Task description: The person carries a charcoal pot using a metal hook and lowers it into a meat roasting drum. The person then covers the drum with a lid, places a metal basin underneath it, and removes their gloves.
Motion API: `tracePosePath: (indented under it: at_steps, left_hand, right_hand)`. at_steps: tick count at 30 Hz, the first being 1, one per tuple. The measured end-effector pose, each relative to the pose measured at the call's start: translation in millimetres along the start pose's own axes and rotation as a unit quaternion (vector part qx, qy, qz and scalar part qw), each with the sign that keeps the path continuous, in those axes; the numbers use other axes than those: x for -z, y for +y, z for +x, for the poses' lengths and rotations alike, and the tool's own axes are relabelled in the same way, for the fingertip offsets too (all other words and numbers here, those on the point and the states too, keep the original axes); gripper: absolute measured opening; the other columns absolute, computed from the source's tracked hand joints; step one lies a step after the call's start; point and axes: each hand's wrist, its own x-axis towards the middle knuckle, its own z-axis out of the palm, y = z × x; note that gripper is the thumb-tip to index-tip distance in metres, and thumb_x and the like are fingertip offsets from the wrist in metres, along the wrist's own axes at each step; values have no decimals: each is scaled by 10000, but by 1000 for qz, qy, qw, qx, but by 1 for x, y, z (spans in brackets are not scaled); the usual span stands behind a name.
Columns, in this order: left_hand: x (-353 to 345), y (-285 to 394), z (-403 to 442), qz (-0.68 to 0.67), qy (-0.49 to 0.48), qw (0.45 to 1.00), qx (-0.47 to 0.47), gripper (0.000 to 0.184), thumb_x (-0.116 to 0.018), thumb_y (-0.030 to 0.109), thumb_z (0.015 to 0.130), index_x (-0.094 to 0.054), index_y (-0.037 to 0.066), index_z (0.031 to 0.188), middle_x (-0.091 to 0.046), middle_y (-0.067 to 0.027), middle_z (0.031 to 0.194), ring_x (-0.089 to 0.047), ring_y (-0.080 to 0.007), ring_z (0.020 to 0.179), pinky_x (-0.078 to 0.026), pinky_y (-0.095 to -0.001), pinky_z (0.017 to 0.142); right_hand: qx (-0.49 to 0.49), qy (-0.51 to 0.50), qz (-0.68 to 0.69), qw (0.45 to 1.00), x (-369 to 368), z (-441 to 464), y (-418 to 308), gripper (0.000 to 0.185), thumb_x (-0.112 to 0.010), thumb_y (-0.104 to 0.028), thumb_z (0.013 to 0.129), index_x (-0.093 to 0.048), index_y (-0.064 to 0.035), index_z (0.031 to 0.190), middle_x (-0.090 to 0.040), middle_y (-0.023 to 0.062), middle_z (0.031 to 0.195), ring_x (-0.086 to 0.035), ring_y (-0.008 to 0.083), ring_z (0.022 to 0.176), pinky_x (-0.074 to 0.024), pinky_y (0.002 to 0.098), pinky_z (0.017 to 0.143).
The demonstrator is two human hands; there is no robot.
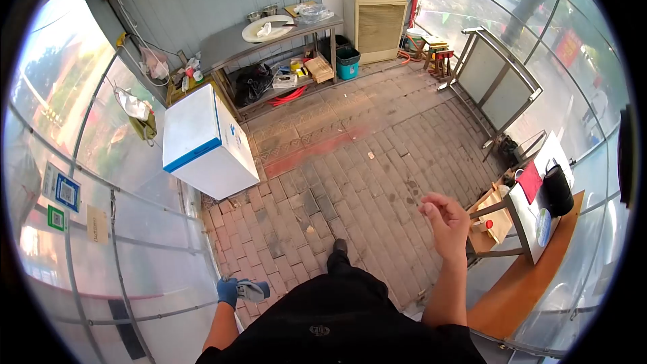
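Note:
My left hand [228,292] wears a blue glove and is low at the left, closed on a second work glove [251,290] that looks grey with blue parts. My bare right hand [447,224] is raised over the paved floor at the right. Its fingers are loosely curled, the thumb sits apart from them, and I see nothing in it. Closest to this hand is a small table [519,219] bearing a red cloth [530,182] and a black cylindrical object [558,191].
A white chest freezer [219,141] stands left. Behind it, a metal workbench [232,46] carries an oval cutting board [267,29] with a knife. A teal bin [348,63] and a tall cabinet [381,10] stand at the back. A metal-framed table [495,71] leans on its side at the right.

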Motion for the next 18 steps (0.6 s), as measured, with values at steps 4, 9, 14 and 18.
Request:
tracePosePath:
  at_steps: [4, 9, 14, 18]
  left_hand:
    - [-13, 2, 3, -52, -49, 984, 165, 63, -557, 33, 793, -612, 65, 791, -558, -37, 628, -579, -141, 577, -473, -290, 540]
    - [-64, 75, 14, 105, -55, 993, 3, 113, -541, 61, 809, -643, 66, 760, -580, -52, 650, -604, -160, 598, -473, -306, 548]
    - [-118, 41, 116, 79, -65, 994, 35, 134, -544, 84, 828, -675, 53, 825, -604, -38, 695, -609, -157, 618, -477, -296, 558]
    - [-162, 115, 192, 82, -154, 977, -125, 142, -560, 103, 851, -668, 36, 916, -617, -46, 746, -608, -152, 613, -482, -281, 542]
  right_hand:
    - [81, 43, 61, 994, -7, 100, -26, 264, -650, -36, 893, -612, 44, 1142, -682, 115, 975, -659, 155, 834, -522, 271, 775]
    - [306, 20, 23, 951, -22, 183, -101, 399, -639, -211, 924, -554, 61, 1203, -660, 168, 1002, -657, 207, 791, -529, 307, 744]
    - [506, -26, 6, 862, -40, 248, -159, 700, -545, -458, 941, -375, 49, 1393, -618, 172, 1113, -581, 217, 899, -484, 385, 782]
    - [599, -178, -39, 780, -63, 316, -200, 777, -506, -526, 929, -160, -129, 1500, -286, 142, 1436, -520, 345, 1135, -475, 435, 945]
